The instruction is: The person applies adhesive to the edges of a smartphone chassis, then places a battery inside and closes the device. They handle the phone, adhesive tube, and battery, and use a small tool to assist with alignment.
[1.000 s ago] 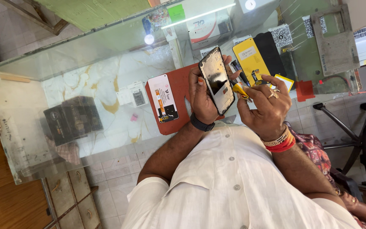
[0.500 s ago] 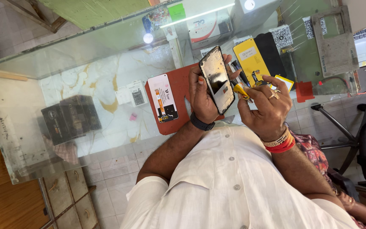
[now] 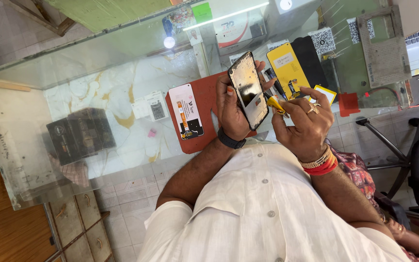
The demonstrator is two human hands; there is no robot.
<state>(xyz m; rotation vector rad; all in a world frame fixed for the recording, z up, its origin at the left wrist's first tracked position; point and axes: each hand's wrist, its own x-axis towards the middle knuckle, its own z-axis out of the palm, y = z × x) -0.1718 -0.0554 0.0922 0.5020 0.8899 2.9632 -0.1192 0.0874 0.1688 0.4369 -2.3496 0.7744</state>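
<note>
My left hand (image 3: 232, 111) grips an opened phone body (image 3: 248, 90), a dark frame with a shiny inner plate, held tilted above a red work mat (image 3: 204, 97). My right hand (image 3: 304, 123) pinches a small yellow-handled tool (image 3: 274, 103) whose tip meets the phone's right edge. A white phone back panel (image 3: 186, 112) with an orange strip lies on the mat, left of my left hand. Behind the hands lie a yellow panel (image 3: 287, 68) and a black panel (image 3: 311, 60).
The glass counter (image 3: 98, 97) carries a small white packet (image 3: 155, 107), a pink scrap (image 3: 152, 132), a green mat (image 3: 360, 58) with a grey tray (image 3: 384, 46), a small red square (image 3: 349, 104). A dark box (image 3: 81, 133) shows under the glass. An office chair (image 3: 413, 165) stands at right.
The hands and the phone body stay in almost the same pose. The view shifts only slightly.
</note>
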